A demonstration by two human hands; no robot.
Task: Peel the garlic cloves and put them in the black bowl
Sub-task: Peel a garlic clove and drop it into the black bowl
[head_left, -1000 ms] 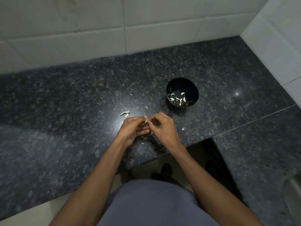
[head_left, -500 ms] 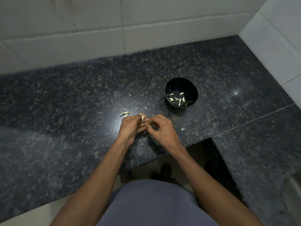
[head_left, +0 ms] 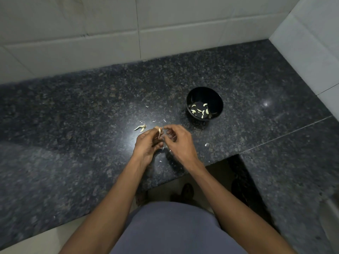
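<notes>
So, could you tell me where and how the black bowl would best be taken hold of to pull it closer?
Probably by the near-left rim of the black bowl, coming from above with a thumb-and-finger pinch. It stands upright and open on the countertop, no handle shows, and peeled cloves lie low inside, leaving the rim free.

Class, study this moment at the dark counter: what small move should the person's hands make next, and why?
Probably the right hand should pull the loose papery skin off the small pale garlic clove pinched in the left hand. Skin seems to hang from the clove, so it looks not yet ready for the round black bowl, where peeled cloves already lie.
</notes>
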